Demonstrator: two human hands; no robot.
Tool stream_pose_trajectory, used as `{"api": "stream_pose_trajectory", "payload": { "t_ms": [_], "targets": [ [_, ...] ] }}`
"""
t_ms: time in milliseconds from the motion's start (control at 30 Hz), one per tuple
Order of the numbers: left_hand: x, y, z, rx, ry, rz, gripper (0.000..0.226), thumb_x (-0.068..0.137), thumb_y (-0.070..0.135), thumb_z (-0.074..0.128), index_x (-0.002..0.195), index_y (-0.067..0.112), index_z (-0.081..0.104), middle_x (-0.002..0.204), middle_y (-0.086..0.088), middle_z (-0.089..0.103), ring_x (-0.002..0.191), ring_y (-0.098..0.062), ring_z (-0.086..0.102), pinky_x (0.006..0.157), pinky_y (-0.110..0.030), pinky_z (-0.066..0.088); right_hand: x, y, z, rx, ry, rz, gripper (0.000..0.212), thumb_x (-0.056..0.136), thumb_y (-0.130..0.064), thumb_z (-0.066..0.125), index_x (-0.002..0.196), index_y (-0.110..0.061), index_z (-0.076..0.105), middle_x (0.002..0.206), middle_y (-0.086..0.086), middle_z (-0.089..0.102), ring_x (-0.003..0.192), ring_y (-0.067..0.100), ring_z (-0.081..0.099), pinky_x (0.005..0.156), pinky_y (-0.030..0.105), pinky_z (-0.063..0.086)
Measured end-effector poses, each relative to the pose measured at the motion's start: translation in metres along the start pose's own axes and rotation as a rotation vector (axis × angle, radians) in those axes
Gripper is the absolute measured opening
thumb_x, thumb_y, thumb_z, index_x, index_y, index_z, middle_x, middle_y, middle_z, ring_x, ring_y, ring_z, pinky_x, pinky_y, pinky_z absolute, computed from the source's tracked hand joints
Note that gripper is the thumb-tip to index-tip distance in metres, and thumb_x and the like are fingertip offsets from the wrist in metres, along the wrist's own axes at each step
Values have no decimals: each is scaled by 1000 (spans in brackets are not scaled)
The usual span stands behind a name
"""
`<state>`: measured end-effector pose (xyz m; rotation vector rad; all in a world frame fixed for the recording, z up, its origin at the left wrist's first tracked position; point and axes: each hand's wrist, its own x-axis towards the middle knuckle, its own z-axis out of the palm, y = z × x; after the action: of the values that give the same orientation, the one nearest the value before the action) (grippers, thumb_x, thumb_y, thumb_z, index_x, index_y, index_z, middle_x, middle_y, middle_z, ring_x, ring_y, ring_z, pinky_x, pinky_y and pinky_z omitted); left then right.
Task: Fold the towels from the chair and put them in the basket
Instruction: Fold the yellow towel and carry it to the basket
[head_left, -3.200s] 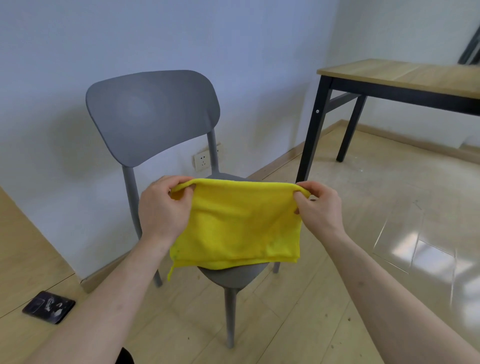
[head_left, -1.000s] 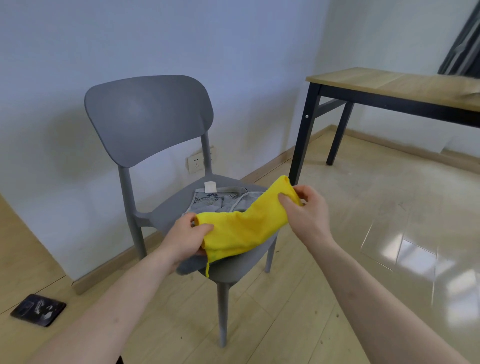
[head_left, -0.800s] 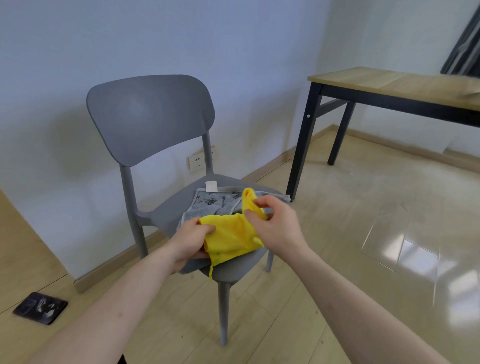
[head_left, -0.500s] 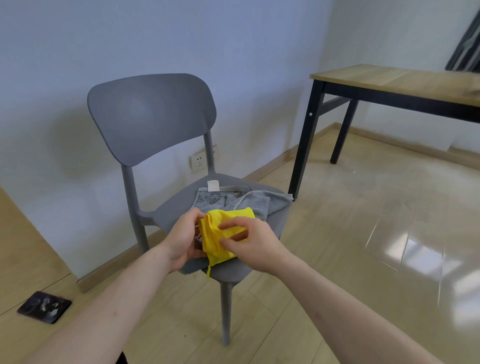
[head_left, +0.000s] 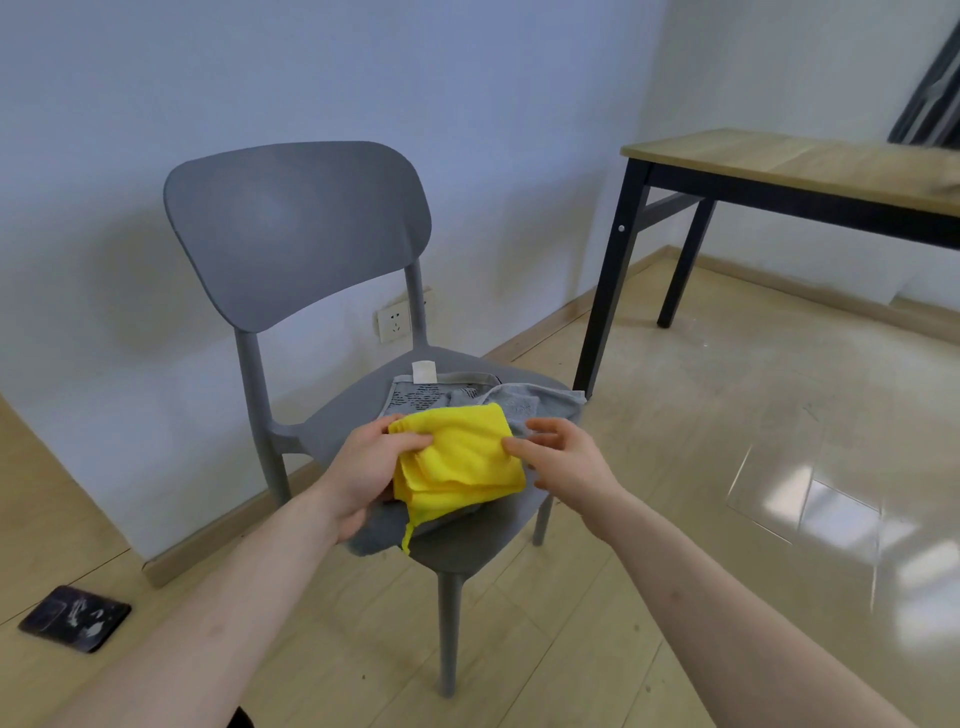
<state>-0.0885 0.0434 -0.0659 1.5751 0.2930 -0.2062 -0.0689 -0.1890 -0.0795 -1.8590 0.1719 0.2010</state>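
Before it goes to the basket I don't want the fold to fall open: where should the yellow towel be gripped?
Probably pinch the yellow towel across its layered near edge, coming from the front, so thumb and fingers clamp all the stacked layers together. The left hand already holds its left side; the right hand is open beside it, free to take the right side.

Towels: one yellow, one grey; one chair.

Pale blue-white wall with socket; glossy light wood floor catching window glare; wood-topped black-legged table right; dark mat lower left.
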Motion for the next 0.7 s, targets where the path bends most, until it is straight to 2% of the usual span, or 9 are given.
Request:
{"api": "stream_pose_trajectory", "payload": {
  "t_ms": [100, 167, 200, 300, 400, 433, 500, 600, 700],
  "targets": [
    [-3, 7, 1, -182, -33, 25, 26, 97, 13, 63, 122, 15, 70, 116, -11, 76, 111, -35, 70, 100, -55, 54, -1, -3, -5, 185, -167, 128, 48, 89, -52, 75, 128, -25, 68, 125, 1, 73, 110, 21, 72, 96, 40, 59],
    [-2, 9, 1, -229, -54, 14, 28, 98, 13, 61, 125, 15, 69, 119, -11, 75, 112, -36, 69, 101, -56, 54, -2, -5, -8, 322, -265, 175, 42, 92, -50, 72, 124, -22, 71, 124, 4, 76, 113, 24, 73, 105, 44, 55],
    [-2, 10, 2, -212, -58, 0, 28, 97, 12, 61, 124, 14, 69, 119, -13, 75, 111, -36, 69, 100, -55, 55, -1, -5, -9, 381, -289, 180, 38, 94, -44, 71, 123, -20, 71, 123, 5, 76, 112, 24, 74, 104, 43, 56],
    [3, 5, 6, 25, 4, 12, 23, 93, 12, 66, 116, 14, 68, 116, -19, 72, 99, -30, 69, 84, -44, 58, 4, -7, -6, 462, -201, 146, 26, 97, -27, 71, 119, -15, 73, 122, 6, 76, 107, 24, 74, 85, 35, 61],
    [9, -3, 10, 149, 50, 39, 24, 89, 27, 74, 112, 22, 69, 107, -8, 72, 93, -19, 68, 84, -42, 59, 10, -3, 2, 378, -52, 97, 18, 97, -26, 72, 112, -16, 75, 111, 4, 78, 101, 19, 74, 70, 27, 61],
    [10, -6, 10, 198, 62, 52, 28, 86, 38, 76, 111, 28, 69, 106, 1, 73, 94, -15, 68, 86, -42, 58, 12, -1, 5, 326, -26, 76, 16, 97, -28, 72, 108, -16, 75, 106, 3, 79, 97, 18, 75, 68, 26, 62],
    [12, -13, 8, 374, 82, 98, 31, 83, 52, 76, 109, 36, 67, 105, 17, 71, 98, -4, 66, 85, -33, 55, 15, 6, 13, 247, -1, 54, 14, 95, -31, 74, 103, -19, 76, 98, 2, 79, 93, 18, 76, 72, 31, 65],
    [16, -24, 7, 496, 96, 134, 17, 90, 50, 70, 104, 43, 65, 99, 27, 70, 94, 4, 65, 80, -26, 51, 18, 19, 21, 198, -24, 67, 13, 93, -35, 76, 97, -23, 77, 93, 3, 79, 91, 19, 76, 81, 42, 66],
    [24, -29, 5, 496, 94, 130, 9, 93, 43, 69, 102, 41, 67, 96, 25, 71, 90, 5, 64, 78, -27, 52, 24, 31, 23, 172, -43, 80, 14, 90, -37, 78, 91, -23, 77, 87, 7, 76, 86, 18, 75, 76, 40, 66]
  ]
}}
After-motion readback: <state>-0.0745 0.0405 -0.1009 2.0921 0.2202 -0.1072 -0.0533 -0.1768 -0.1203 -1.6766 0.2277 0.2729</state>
